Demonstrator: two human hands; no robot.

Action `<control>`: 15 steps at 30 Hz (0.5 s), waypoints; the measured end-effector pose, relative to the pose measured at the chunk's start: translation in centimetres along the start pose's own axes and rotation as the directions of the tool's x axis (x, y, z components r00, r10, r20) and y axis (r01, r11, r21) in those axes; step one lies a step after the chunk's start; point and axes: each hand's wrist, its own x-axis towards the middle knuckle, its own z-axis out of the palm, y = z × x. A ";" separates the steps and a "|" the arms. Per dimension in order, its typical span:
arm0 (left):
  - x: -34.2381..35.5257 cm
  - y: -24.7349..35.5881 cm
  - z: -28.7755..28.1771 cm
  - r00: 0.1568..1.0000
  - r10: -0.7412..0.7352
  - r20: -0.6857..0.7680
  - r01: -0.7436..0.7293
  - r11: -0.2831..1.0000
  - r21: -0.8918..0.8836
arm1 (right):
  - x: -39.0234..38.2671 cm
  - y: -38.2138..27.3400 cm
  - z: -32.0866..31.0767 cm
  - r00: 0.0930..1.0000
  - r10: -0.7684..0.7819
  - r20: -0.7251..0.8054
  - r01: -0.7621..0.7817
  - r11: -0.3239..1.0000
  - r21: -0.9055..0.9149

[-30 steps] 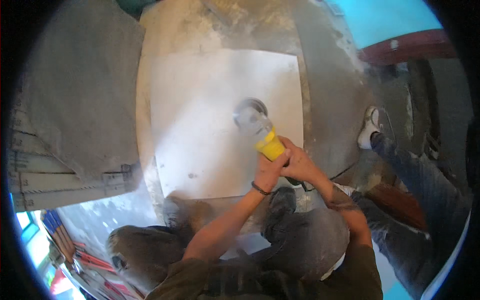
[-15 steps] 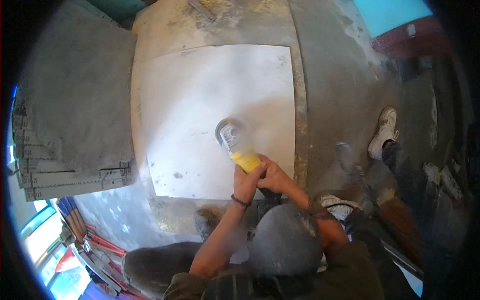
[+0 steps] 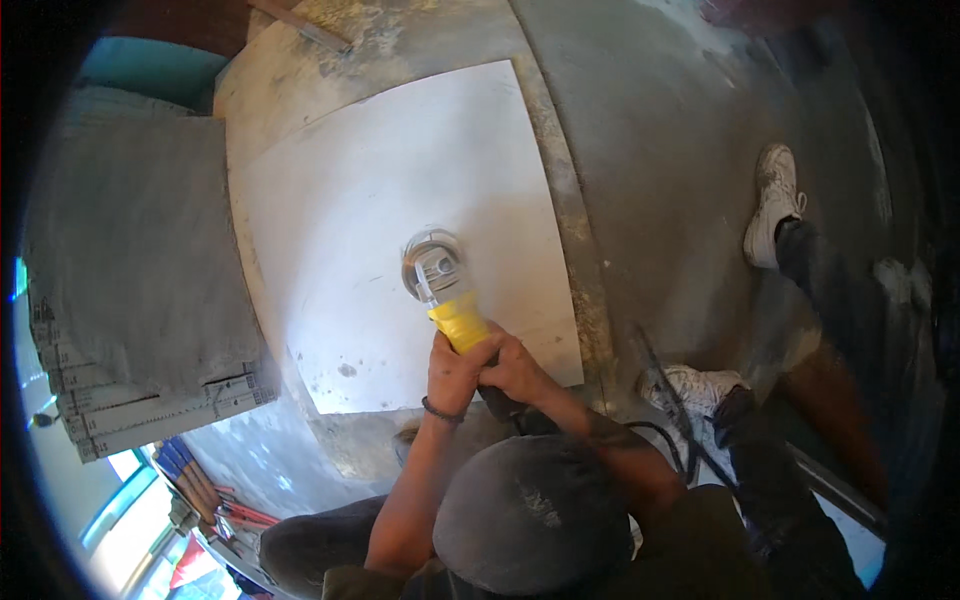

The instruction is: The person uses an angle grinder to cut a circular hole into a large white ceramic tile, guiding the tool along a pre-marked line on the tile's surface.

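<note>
My left hand (image 3: 450,380) is closed around the yellow body of an angle grinder (image 3: 455,320). My right hand (image 3: 515,370) grips the same tool just behind and to the right, its fingers partly hidden. The grinder's disc (image 3: 425,255), inside a guard and slightly blurred, lies on or just over a large white square sheet (image 3: 340,190), which has grey smudges near its lower left. A black cord (image 3: 670,440) runs to the right of my forearms.
The sheet lies on a larger stained board (image 3: 560,170). Grey tiles (image 3: 140,250) are stacked at the left, above long-handled tools (image 3: 190,480) at lower left. Another person's white shoes (image 3: 775,200) and dark-trousered legs are at the right. A narrow bar (image 3: 300,22) lies at the top.
The grinder and both hands have moved left, and lower in the picture than a second ago, still gripped. The surroundings have shifted and tilted in view.
</note>
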 end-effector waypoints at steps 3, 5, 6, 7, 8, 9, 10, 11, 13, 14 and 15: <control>0.0 0.2 -0.4 1.000 0.008 0.002 -0.008 1.000 0.025 | 0.0 1.1 0.6 0.999 -0.023 -0.048 0.021 0.999 -0.046; 0.1 0.7 -0.5 1.000 0.006 0.017 -0.007 0.997 0.077 | 0.1 1.6 0.9 0.998 -0.024 -0.050 0.025 1.000 0.014; 0.1 0.9 -0.6 1.000 0.002 0.017 -0.004 0.994 0.105 | 0.2 1.9 1.1 0.999 -0.022 -0.044 0.025 0.997 0.072; 0.1 1.1 -0.7 1.000 -0.001 0.016 -0.001 0.991 0.134 | 0.4 2.6 1.4 0.998 -0.026 -0.050 0.029 0.997 0.073; 0.4 0.8 -0.9 1.000 0.000 0.027 -0.004 0.991 0.134 | 0.6 3.5 1.4 0.999 -0.020 -0.050 0.023 0.997 0.076; 0.8 0.4 -1.2 0.999 -0.006 0.051 -0.001 0.993 0.120 | 0.6 4.3 1.4 0.999 -0.013 -0.050 0.017 0.997 0.079; 1.0 0.5 -1.6 0.998 -0.012 0.064 0.005 0.994 0.110 | 0.7 4.0 1.9 0.999 -0.015 -0.051 0.019 0.996 0.082; 1.0 0.5 -2.0 0.998 -0.012 0.065 0.004 0.993 0.114 | 0.7 3.7 2.4 0.998 -0.004 -0.060 0.012 0.990 0.140; 0.8 0.8 -2.4 0.999 -0.035 0.032 0.027 0.976 0.215 | 0.6 3.2 2.7 0.997 0.008 -0.074 0.007 0.980 0.200; 0.7 0.9 -2.4 0.999 -0.038 0.037 0.029 0.976 0.217 | 0.6 2.9 2.6 0.996 0.004 -0.087 0.004 0.995 0.097; 0.7 1.0 -2.3 0.997 -0.044 0.063 0.032 0.982 0.186 | 0.6 2.8 2.6 0.995 0.000 -0.098 -0.001 1.000 -0.006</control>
